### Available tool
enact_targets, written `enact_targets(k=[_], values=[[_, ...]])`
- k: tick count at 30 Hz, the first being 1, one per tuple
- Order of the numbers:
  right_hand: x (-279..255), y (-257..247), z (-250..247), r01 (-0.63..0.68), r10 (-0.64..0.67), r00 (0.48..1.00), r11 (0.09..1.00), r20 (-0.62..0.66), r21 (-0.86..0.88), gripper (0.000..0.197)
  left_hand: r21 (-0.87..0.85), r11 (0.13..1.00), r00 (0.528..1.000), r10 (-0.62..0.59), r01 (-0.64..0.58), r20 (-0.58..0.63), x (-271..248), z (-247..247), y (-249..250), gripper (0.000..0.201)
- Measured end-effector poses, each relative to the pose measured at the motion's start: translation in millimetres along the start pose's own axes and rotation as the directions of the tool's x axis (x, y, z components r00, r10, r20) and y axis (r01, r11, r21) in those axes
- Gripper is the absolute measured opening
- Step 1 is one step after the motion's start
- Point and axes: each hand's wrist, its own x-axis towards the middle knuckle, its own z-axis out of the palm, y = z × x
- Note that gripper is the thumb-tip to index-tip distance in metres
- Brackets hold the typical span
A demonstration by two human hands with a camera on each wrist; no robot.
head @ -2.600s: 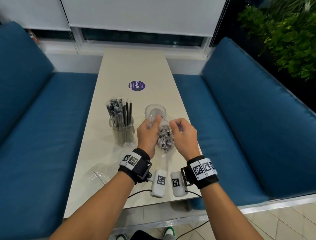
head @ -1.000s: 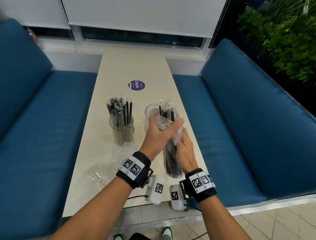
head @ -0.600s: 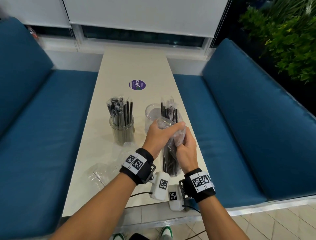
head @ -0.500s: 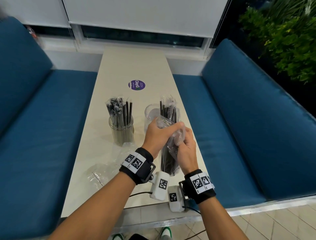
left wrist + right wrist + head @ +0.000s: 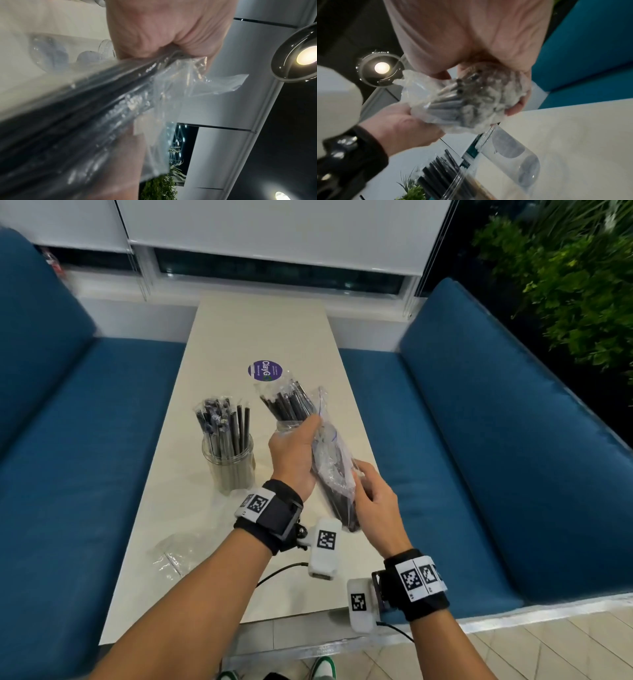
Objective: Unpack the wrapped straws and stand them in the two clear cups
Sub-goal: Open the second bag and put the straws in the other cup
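My left hand (image 5: pixel 301 440) grips a bundle of black straws (image 5: pixel 287 405) just below their tops, which stick out of a clear plastic bag (image 5: pixel 330 453) and lean up and to the left. Lower down, my right hand (image 5: pixel 363 484) holds the bag round the straws' bottom ends (image 5: pixel 471 100). The hands and bundle hover over the empty clear cup (image 5: pixel 510 152); in the head view only a bit of its rim (image 5: pixel 286 426) shows by my left thumb. A second clear cup (image 5: pixel 229 463), to the left, stands full of black straws.
A crumpled empty wrapper (image 5: pixel 178 553) lies on the narrow beige table (image 5: pixel 239 330) near its front left. A purple round sticker (image 5: pixel 265 370) is on the tabletop beyond the cups. Blue benches (image 5: pixel 479 440) flank both sides.
The bundle has tilted from upright to leaning left. My right hand has slid down and right along the bag, and more of the straws now stick out of its top.
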Motion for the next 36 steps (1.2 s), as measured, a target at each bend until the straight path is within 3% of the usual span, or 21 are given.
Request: enact_targets(k=[3, 6, 8, 10, 12, 15, 19, 24, 27, 30, 33, 36], values=[[7, 2, -11, 0.069, -0.068, 0.997, 0.996, 0.019, -0.056, 0.026, 0.014, 1.0, 0.997, -0.024, 0.023, 0.075, 1, 4, -3, 0.037], [6, 7, -13, 0.105, -0.105, 0.994, 0.993, -0.005, -0.055, 0.028, 0.02, 1.0, 1.0, 0.021, -0.02, -0.02, 4, 15, -9, 0.039], [4, 9, -13, 0.15, -0.151, 0.969, 0.988, -0.198, -0.022, 0.024, -0.02, 0.999, 0.99, 0.023, -0.026, -0.14, 9, 22, -14, 0.033], [0, 10, -16, 0.232, -0.218, 0.877, 0.973, -0.428, -0.02, 0.017, -0.129, 0.991, 0.974, -0.052, 0.024, -0.219, 12, 26, -16, 0.021], [-1, 8, -18, 0.309, -0.29, 0.809, 0.95, -0.512, -0.049, 0.021, -0.213, 0.971, 0.962, -0.155, 0.107, -0.226, 13, 27, -21, 0.012], [3, 2, -21, 0.388, -0.37, 0.761, 0.918, -0.532, -0.084, 0.022, -0.282, 0.944, 0.961, -0.222, 0.169, -0.166, 6, 31, -36, 0.022], [30, -4, -36, 0.418, -0.473, 0.686, 0.878, -0.552, -0.234, 0.014, -0.322, 0.909, 0.943, -0.313, 0.264, -0.11, 2, 31, -46, 0.055], [58, -12, -46, 0.443, -0.572, 0.666, 0.82, -0.479, -0.363, 0.01, -0.368, 0.862, 0.924, -0.382, 0.349, -0.019, 4, 29, -43, 0.057], [72, -18, -44, 0.435, -0.576, 0.678, 0.815, -0.456, -0.382, 0.009, -0.376, 0.854, 0.925, -0.379, 0.359, 0.023, 7, 29, -34, 0.057], [91, -26, -45, 0.437, -0.573, 0.649, 0.82, -0.501, -0.371, 0.009, -0.274, 0.893, 0.933, -0.35, 0.358, 0.08, 17, 25, -27, 0.06], [114, -38, -49, 0.426, -0.548, 0.615, 0.836, -0.567, -0.345, 0.012, -0.177, 0.92, 0.933, -0.324, 0.349, 0.154, 27, 14, -21, 0.086], [136, -50, -54, 0.422, -0.556, 0.569, 0.83, -0.606, -0.366, 0.013, -0.123, 0.962, 0.967, -0.233, 0.245, 0.102, 39, -7, -21, 0.087]])
